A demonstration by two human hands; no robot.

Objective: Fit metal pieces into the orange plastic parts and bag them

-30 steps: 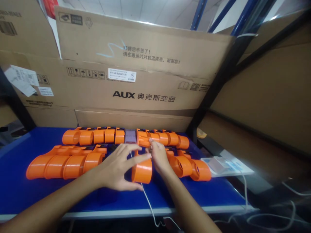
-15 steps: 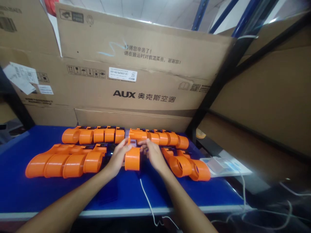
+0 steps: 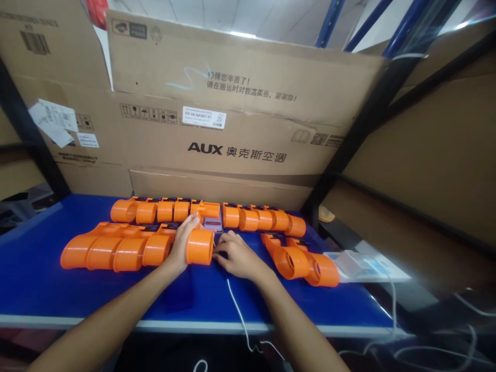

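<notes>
My left hand (image 3: 183, 240) is closed around an orange plastic holder (image 3: 200, 247), whose wide ring faces me and whose narrower top piece rises behind the fingers. Just right of that ring, the fingers of my right hand (image 3: 236, 254) are pinched together. A white cable (image 3: 239, 305) climbs over the table's front edge and disappears beneath my right hand; a bit of white shows by its fingertips, though the cable's end is hidden. Behind the held piece lies a small pale device with a dark slot (image 3: 213, 223), partly covered.
Similar orange holders stand in rows: back left (image 3: 145, 212), back right (image 3: 248, 219), front left (image 3: 101, 253) and front right (image 3: 322, 269). They rest on a blue tabletop (image 3: 127, 297). A large cardboard panel (image 3: 232, 175) stands behind. White items (image 3: 360, 266) lie at the right edge.
The orange holder and my left hand have shifted left in the picture. My right hand has come lower, beside the ring, with its fingers pinched. The whole view has also shifted slightly.
</notes>
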